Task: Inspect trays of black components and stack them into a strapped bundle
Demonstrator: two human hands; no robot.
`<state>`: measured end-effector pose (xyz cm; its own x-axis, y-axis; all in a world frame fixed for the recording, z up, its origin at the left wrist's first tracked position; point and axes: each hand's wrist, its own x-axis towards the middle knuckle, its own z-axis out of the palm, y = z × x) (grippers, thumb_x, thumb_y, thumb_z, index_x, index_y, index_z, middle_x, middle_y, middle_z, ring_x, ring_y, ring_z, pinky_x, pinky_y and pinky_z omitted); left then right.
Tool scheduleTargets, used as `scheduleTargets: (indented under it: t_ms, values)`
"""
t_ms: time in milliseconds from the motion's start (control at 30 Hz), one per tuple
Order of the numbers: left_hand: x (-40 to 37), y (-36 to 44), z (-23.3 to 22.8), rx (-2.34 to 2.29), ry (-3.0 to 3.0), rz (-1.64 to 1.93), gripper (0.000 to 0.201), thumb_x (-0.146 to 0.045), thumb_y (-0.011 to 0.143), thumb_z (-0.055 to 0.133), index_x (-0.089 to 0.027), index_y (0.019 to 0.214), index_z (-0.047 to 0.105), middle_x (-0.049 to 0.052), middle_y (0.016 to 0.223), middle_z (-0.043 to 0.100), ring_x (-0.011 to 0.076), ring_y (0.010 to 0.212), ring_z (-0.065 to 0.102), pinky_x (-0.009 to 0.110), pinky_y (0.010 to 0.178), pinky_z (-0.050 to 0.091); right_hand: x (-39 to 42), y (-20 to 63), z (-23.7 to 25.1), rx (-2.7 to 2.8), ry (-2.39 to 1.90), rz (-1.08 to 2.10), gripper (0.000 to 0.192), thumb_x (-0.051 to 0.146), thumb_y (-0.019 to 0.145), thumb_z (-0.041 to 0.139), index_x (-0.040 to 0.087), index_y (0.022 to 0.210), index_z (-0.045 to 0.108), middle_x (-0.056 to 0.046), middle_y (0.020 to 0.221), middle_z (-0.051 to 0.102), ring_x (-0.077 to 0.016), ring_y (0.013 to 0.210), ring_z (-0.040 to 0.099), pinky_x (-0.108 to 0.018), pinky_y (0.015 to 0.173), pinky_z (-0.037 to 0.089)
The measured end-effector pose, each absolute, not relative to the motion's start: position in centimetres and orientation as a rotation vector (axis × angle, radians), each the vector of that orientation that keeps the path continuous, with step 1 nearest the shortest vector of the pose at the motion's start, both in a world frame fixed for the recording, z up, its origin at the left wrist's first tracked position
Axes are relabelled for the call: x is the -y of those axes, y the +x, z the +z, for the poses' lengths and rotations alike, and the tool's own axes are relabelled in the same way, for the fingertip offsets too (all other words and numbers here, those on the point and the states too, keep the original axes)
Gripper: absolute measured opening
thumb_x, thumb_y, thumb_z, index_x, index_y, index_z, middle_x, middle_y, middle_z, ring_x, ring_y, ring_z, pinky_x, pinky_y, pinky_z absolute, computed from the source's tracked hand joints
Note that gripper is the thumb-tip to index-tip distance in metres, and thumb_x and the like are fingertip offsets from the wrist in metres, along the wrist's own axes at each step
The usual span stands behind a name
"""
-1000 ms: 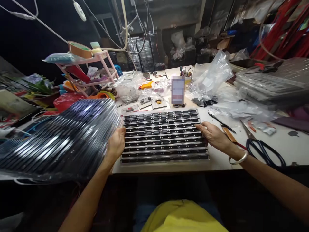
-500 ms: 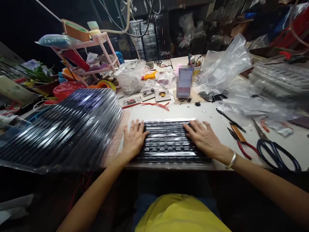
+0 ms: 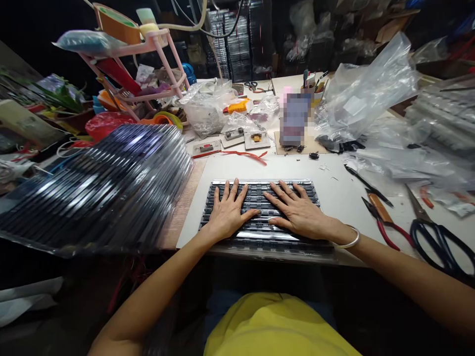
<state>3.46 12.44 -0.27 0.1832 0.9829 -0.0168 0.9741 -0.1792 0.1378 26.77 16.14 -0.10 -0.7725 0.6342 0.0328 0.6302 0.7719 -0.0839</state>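
A clear plastic tray (image 3: 260, 200) with rows of small black parts lies flat at the front edge of the white work surface. My left hand (image 3: 228, 212) rests on its left half, fingers spread and pointing away from me. On the right half my right hand (image 3: 297, 210) lies palm down with its fingers apart, a bangle on the wrist. Both thumbs point toward the tray's middle, with a gap between them. The palms hide the parts beneath them.
Left of the tray leans a large pile of similar black-filled trays (image 3: 96, 193). To the right lie red-handled cutters (image 3: 386, 225) and big dark-handled scissors (image 3: 438, 242). Behind are plastic bags (image 3: 367, 99), a phone (image 3: 295, 118) on a stand and a pink rack (image 3: 163, 54).
Both hands have moved inward from the tray's side edges onto its top, and the fingers now lie flat across the rows. The view has shifted slightly.
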Motion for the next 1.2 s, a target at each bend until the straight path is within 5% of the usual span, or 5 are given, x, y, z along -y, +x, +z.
scheduleTargets:
  t_ms: [233, 533, 733, 900, 1200]
  values:
    - [-13.3, 2.3, 0.8, -1.655, 2.241, -0.049, 0.091, -0.071, 0.080, 0.037, -0.018, 0.149, 0.009, 0.018, 0.154, -0.006, 0.0377, 0.139, -0.012, 0.062, 0.107, 0.003, -16.5, 26.3, 0.0, 2.944, -1.137, 0.242, 0.067, 0.060, 0.093, 0.021, 0.022, 0.148, 0.020, -0.011, 0.155, 0.006, -0.0331, 0.141, 0.001, -0.060, 0.108, 0.011]
    - [-13.4, 3.5, 1.3, -1.741, 2.214, -0.108, 0.105, -0.079, 0.071, 0.042, -0.015, 0.149, 0.009, 0.023, 0.153, -0.004, 0.0455, 0.137, -0.007, 0.071, 0.101, 0.005, -16.1, 25.2, -0.1, 2.932, -1.202, 0.190, 0.080, 0.069, 0.087, 0.024, 0.017, 0.147, 0.022, -0.018, 0.154, 0.011, -0.0416, 0.139, 0.005, -0.068, 0.102, 0.014]
    - [-12.0, 3.8, -0.1, -1.871, 2.366, 0.073, 0.082, -0.070, 0.084, 0.021, -0.021, 0.149, 0.013, 0.011, 0.156, 0.007, 0.0336, 0.142, -0.001, 0.061, 0.108, -0.003, -15.1, 24.7, -0.7, 2.747, -1.255, 0.036, 0.061, 0.055, 0.094, 0.024, 0.021, 0.143, 0.033, -0.012, 0.152, 0.022, -0.0336, 0.140, 0.015, -0.061, 0.106, 0.014]
    - [-12.0, 3.8, -0.2, -1.851, 2.358, 0.065, 0.087, -0.075, 0.080, 0.023, -0.022, 0.149, 0.013, 0.009, 0.156, 0.007, 0.0355, 0.141, 0.000, 0.062, 0.108, -0.003, -16.7, 24.3, 0.0, 2.687, -1.283, 0.107, 0.041, 0.034, 0.098, 0.026, 0.028, 0.132, 0.048, -0.007, 0.146, 0.038, -0.0290, 0.134, 0.031, -0.057, 0.101, 0.027]
    - [-11.7, 0.0, -0.8, -1.785, 2.379, 0.160, 0.076, -0.065, 0.086, 0.031, -0.019, 0.147, 0.022, 0.010, 0.154, 0.016, 0.0273, 0.142, 0.011, 0.052, 0.113, 0.009, -18.9, 27.6, 0.3, 2.927, -1.022, 0.227, 0.057, 0.051, 0.097, 0.021, 0.024, 0.147, 0.022, -0.001, 0.153, 0.020, -0.0262, 0.141, 0.013, -0.054, 0.110, 0.016]
